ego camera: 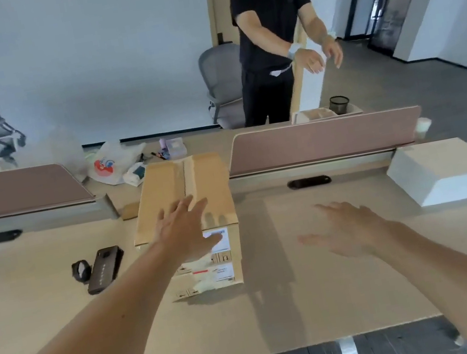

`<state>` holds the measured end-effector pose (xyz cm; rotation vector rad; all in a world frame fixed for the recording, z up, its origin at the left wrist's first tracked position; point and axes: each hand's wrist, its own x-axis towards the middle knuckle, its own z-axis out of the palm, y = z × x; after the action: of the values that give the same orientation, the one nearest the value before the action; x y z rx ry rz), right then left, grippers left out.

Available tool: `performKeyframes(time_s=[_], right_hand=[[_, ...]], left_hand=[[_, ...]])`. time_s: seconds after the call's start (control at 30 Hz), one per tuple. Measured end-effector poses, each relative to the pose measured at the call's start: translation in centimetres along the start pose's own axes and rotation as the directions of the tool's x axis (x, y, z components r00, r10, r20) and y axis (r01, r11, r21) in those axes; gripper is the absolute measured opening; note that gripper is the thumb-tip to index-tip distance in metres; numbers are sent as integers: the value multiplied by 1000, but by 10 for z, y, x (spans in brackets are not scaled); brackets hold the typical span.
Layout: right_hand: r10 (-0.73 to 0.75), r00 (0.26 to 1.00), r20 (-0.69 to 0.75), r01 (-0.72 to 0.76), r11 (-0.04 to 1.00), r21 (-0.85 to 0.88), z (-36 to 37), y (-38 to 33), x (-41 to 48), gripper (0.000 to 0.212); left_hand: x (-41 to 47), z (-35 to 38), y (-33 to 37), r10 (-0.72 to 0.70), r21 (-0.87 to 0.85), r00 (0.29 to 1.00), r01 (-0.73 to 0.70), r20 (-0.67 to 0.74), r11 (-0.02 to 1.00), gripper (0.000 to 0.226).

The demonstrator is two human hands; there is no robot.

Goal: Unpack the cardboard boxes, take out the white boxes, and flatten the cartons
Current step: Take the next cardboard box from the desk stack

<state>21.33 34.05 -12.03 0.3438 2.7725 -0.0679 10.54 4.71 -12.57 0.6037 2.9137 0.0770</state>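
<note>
Hovering over near end of taped brown cardboard carton: left hand, fingers spread, possibly touching. Carton's long axis runs away. Right hand spread, empty, farther right.

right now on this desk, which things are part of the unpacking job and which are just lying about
Job: taped brown cardboard box, left hand open over it; white rectangular box at far right; right hand open, holding nothing.
Lying about: dark flat rectangular device; black band-like item beside it; white printed plastic bag; black mesh bin.
</note>
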Motion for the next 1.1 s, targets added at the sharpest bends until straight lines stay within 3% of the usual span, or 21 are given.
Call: performKeyframes(time_s=[0.17, 0.37, 0.53, 0.7, 0.9, 1.1], right_hand=[[-192, 981, -14, 192, 981, -11, -39, -4, 93, 85], [-364, 930, -52, 362, 931, -34, -78, -66, 181, 90], [-442, 897, -23, 441, 897, -32, -93, -123, 235, 82], [-465, 885, 21, 465, 881, -83, -94, -163, 287, 89], [-522, 853, 20, 522, 852, -45, -79, -192, 338, 90], [-555, 831, 48, 556, 831, -15, -69, -200, 366, 101]], left_hand=[[34, -13, -10, -91, -20, 996, 91, -21, 996, 104], [51, -7, -52, -148, -35, 989, 148, 25, 988, 123], [72, 9, -82, 15, 16, 978, -19, 209, 1000, 140], [94, 32, -88, 78, 87, 986, -92, 146, 992, 137], [100, 43, -98, 134, 56, 990, -137, 50, 989, 136], [103, 47, -109, 155, 37, 986, -157, 66, 987, 135]])
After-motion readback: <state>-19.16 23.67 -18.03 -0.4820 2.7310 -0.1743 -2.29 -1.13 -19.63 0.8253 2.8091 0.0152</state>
